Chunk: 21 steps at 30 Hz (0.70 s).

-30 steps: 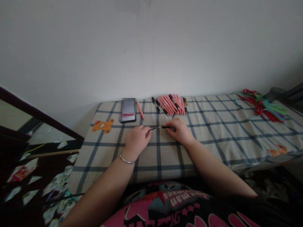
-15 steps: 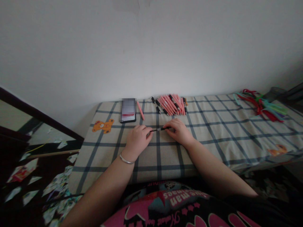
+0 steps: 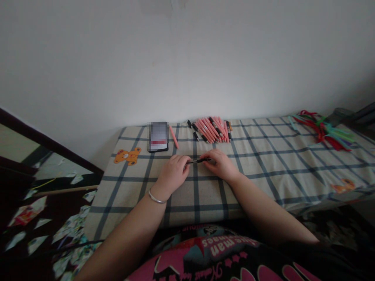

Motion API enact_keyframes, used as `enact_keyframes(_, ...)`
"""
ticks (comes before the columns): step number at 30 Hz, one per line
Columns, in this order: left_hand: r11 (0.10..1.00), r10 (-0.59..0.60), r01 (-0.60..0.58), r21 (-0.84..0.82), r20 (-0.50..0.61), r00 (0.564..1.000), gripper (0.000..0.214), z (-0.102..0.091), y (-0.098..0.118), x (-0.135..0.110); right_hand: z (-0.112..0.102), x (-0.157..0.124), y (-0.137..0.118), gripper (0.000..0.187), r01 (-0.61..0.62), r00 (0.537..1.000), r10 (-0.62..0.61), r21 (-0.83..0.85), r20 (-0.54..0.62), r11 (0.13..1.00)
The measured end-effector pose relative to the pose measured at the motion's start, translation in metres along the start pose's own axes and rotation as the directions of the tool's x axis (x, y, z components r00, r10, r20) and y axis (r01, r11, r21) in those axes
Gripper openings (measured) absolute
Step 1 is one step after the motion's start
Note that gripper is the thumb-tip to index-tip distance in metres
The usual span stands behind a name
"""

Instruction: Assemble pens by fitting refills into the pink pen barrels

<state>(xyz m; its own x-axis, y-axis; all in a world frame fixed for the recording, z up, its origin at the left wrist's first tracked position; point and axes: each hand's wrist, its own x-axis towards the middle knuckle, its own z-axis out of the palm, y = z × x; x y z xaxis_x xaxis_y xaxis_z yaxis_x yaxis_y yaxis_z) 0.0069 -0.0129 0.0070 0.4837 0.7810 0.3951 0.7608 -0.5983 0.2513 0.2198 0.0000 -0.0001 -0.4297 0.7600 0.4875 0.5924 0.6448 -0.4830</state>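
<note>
Between my two hands, just above the checked tablecloth, is a slim black pen piece [image 3: 195,160], lying level. My left hand [image 3: 174,171], with a silver bracelet at the wrist, pinches its left end. The fingers of my right hand [image 3: 219,164] close on its other end. Both ends are hidden in the fingers. Beyond my right hand lies a pile of pink pen barrels [image 3: 209,129] with black pen parts [image 3: 195,136] among and beside them. One single pink barrel [image 3: 174,136] lies apart, beyond my left hand.
A phone [image 3: 158,136] with a blurred screen lies left of the single barrel. The checked cloth [image 3: 140,195] covers the table, which meets the wall [image 3: 187,70]. Coloured strips [image 3: 325,130] are heaped at the far right. Paper scraps [image 3: 70,230] litter the area below the table's left edge.
My hands have come slightly closer together, so less of the pen piece shows. My left hand has shifted a little to the right. The pile, phone and strips have not moved.
</note>
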Motion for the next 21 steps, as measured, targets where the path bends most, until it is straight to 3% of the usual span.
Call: enact_keyframes(21,0.994,0.104,-0.102,-0.031,0.062,0.993,0.030,-0.0017,0.0002,-0.0002,0.0038,-0.0002,-0.0023,0.020,-0.088,0.994,0.090,-0.027,0.069,0.996)
